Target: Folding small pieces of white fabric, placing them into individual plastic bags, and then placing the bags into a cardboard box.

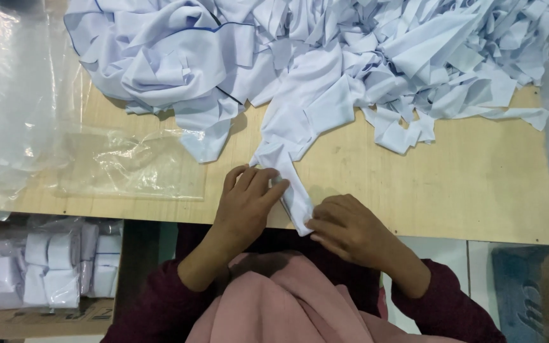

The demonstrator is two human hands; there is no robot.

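- A narrow white cloth strip is laid on the wooden desk, close to its near edge and just in front of the person's body; its far end runs up into the cloth above it.
- The strip is pinched near its middle by the left hand: the fingers are curled over and closed on the cloth's left edge, with the thumb pressed against it.
- The lower tip of the strip is gripped by the right hand, whose fingertips are drawn together on the cloth at the desk's edge; the rest of that hand is held half closed.
- The two hands are set just beside each other, with the strip stretched slantwise between them.
- A large heap of white cloth pieces is spread across the far half of the desk; thin dark blue lines are seen on some pieces at its left.
- A flat clear plastic bag is lying on the desk to the left of the hands, and more crumpled clear plastic sheeting is piled at the far left.
- Below the desk on the left, rolled white cloth bundles wrapped in plastic are stacked in a box.
- Dark maroon sleeves are worn on both arms, and a pink garment is seen at the bottom of the view.
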